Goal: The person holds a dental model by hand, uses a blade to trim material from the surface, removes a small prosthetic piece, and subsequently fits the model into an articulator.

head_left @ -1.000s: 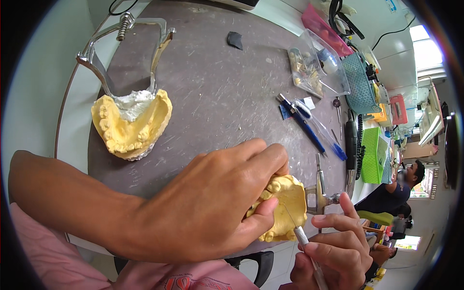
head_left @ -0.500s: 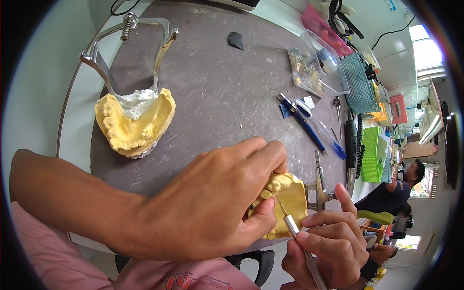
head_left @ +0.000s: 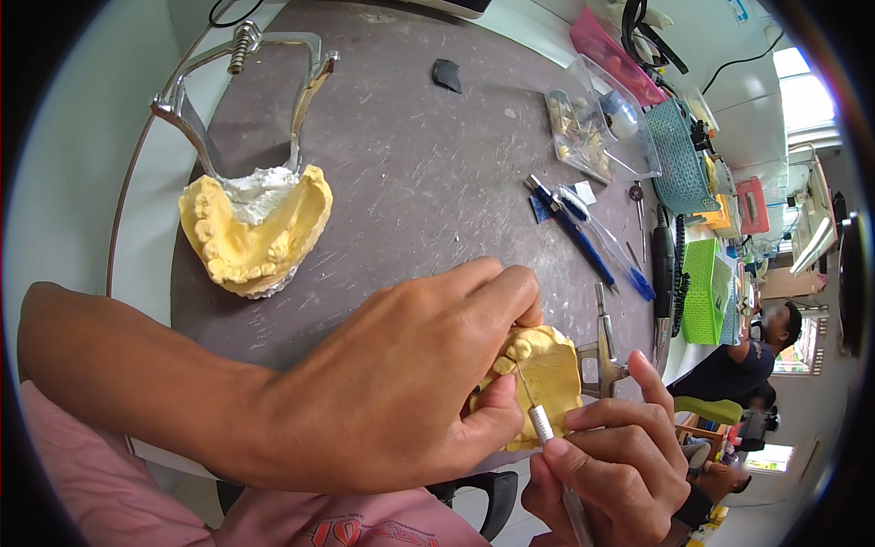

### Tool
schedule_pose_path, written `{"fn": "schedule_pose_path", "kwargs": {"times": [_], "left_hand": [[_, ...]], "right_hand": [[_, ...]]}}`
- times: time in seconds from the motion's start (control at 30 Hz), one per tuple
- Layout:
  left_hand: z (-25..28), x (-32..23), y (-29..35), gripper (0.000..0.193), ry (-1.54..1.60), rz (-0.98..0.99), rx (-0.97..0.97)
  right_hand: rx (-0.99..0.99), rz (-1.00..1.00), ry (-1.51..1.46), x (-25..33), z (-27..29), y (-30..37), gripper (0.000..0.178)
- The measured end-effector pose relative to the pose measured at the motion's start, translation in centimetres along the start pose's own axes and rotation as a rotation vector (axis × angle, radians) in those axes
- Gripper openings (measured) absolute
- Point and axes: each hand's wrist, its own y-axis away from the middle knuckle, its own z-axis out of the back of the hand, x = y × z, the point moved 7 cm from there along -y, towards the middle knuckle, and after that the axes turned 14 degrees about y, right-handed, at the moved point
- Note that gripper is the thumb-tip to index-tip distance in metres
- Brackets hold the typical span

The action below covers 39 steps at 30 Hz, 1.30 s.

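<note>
In my left hand (head_left: pixel 401 365) is a yellow plaster dental model (head_left: pixel 551 365), gripped with thumb and fingers at its left side near the table's front edge. My right hand (head_left: pixel 611 456) pinches a thin metal dental probe (head_left: pixel 541 423) by its knurled handle. The probe's fine tip meets the model at a tooth, close to my left thumb. Some fingertips of my right hand rest at the model's lower right edge. My left fingers hide the model's left part. At the far left lies another yellow dental model (head_left: pixel 214 242), mounted with white plaster on a metal articulator frame (head_left: pixel 296 118).
A black scrap (head_left: pixel 446 75) lies at the back of the grey mat (head_left: pixel 392 137). To the right are a blue pen (head_left: pixel 588 246), a clear box of small parts (head_left: pixel 583 137), a black handpiece (head_left: pixel 663 264), a blue basket (head_left: pixel 679 164) and a green basket (head_left: pixel 700 292). Other people sit farther right.
My right hand and the probe's handle have shifted slightly left, so the probe stands steeper in the picture. My left hand and the model have barely moved.
</note>
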Motion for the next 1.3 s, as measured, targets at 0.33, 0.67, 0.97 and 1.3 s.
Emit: {"fn": "schedule_pose_path", "kwargs": {"times": [0.33, 0.67, 0.97, 1.3], "left_hand": [[0.1, 0.3, 0.0, 0.024, 0.116, 0.09, 0.003], [0.1, 0.2, 0.1, 0.023, 0.118, 0.081, 0.002], [0.1, 0.1, 0.1, 0.025, 0.027, 0.013, -0.015], [0.1, 0.2, 0.1, 0.024, 0.045, 0.005, -0.022]], "right_hand": [[-0.176, 0.079, -0.072, 1.7, 0.4, -1.1, 0.015], [-0.091, 0.154, 0.035, 2.7, 1.0, -1.7, 0.018], [-0.037, 0.221, -0.081, 0.2, 0.7, -0.9, 0.022], [-0.038, 0.223, -0.088, 0.3, 0.5, -1.2, 0.024]]}}
